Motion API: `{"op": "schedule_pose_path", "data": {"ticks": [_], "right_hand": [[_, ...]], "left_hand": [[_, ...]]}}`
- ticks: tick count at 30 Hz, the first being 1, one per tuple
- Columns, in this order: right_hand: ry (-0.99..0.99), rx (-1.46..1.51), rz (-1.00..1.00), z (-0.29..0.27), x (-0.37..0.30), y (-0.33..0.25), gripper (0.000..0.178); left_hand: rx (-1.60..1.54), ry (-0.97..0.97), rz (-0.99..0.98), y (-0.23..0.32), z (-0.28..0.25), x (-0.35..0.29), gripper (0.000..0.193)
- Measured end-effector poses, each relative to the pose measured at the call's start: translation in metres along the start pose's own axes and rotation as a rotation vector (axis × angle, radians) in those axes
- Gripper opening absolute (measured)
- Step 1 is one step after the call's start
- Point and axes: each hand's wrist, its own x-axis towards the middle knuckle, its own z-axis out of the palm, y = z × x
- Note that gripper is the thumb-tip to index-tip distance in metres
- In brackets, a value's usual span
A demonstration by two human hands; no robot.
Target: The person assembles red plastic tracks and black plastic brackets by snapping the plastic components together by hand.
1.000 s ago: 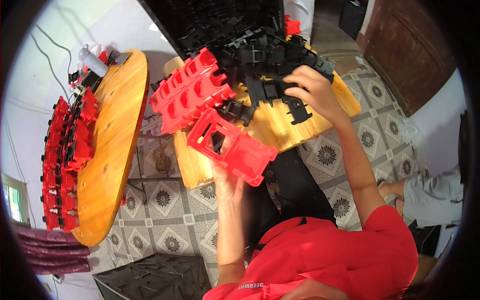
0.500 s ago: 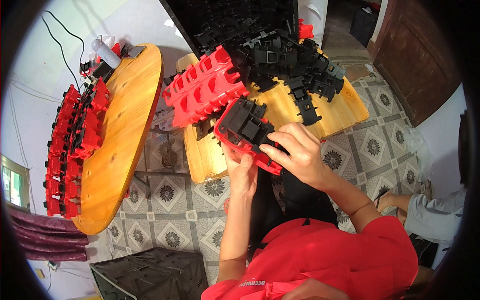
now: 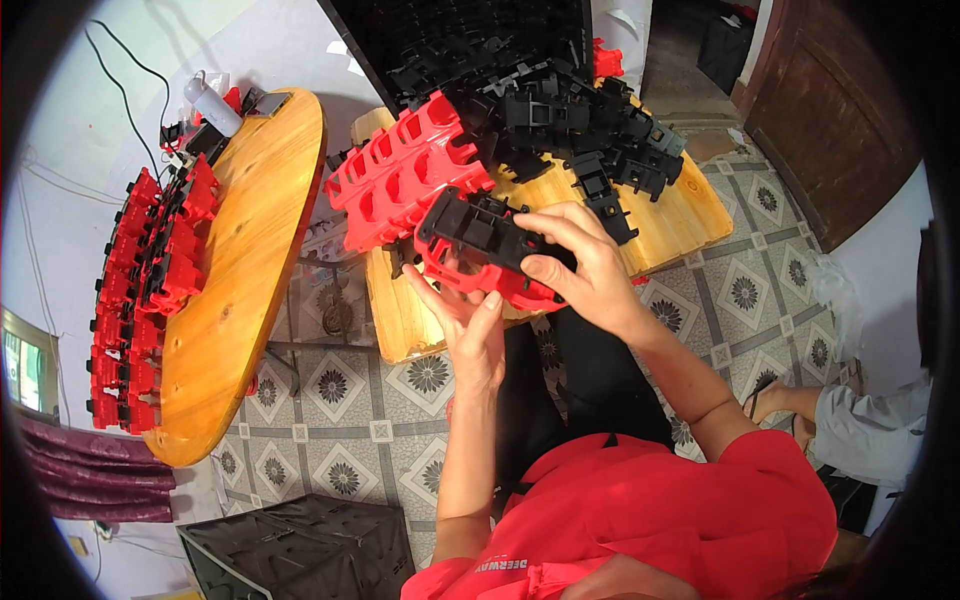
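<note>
Desk (image 3: 695, 215) at twelve o'clock, bearing black parts (image 3: 550, 105). Red shell (image 3: 408, 180) at eleven. Red frame (image 3: 515, 290) under black insert (image 3: 475, 228): long axis ten-to-four; twelve from left hand (image 3: 474, 345), ten from right hand (image 3: 590, 275). Right, nearer: clamped on insert. Left: fingers spread beneath.

A purple curtain (image 3: 95, 480) and a pale bottle (image 3: 212, 106) are at left, a brown door (image 3: 835, 130) at right.
</note>
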Motion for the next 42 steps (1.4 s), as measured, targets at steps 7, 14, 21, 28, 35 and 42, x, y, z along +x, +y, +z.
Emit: {"op": "schedule_pose_path", "data": {"ticks": [7,14,21,28,35,42], "right_hand": [[-0.278,0.157,-0.141,0.010,-0.006,-0.004,0.028],[-0.519,0.429,0.314,0.032,-0.018,-0.004,0.066],[-0.588,0.637,0.236,0.036,-0.015,-0.006,0.114],[-0.528,0.513,0.531,0.019,-0.049,-0.001,0.066],[-0.440,0.529,0.658,0.002,-0.078,0.010,0.049],[-0.195,0.258,0.529,-0.003,-0.070,0.043,0.035]], "left_hand": [[0.047,0.245,-0.005,0.007,0.000,0.013,0.046],[0.143,0.277,0.230,0.026,-0.005,-0.002,0.048],[0.418,0.567,0.749,0.141,-0.024,-0.001,0.050],[0.335,0.885,0.679,0.398,-0.255,0.106,0.035],[0.193,1.015,0.756,0.425,-0.303,0.179,0.067],[0.964,1.679,0.793,0.340,-0.192,0.159,0.070]]}}
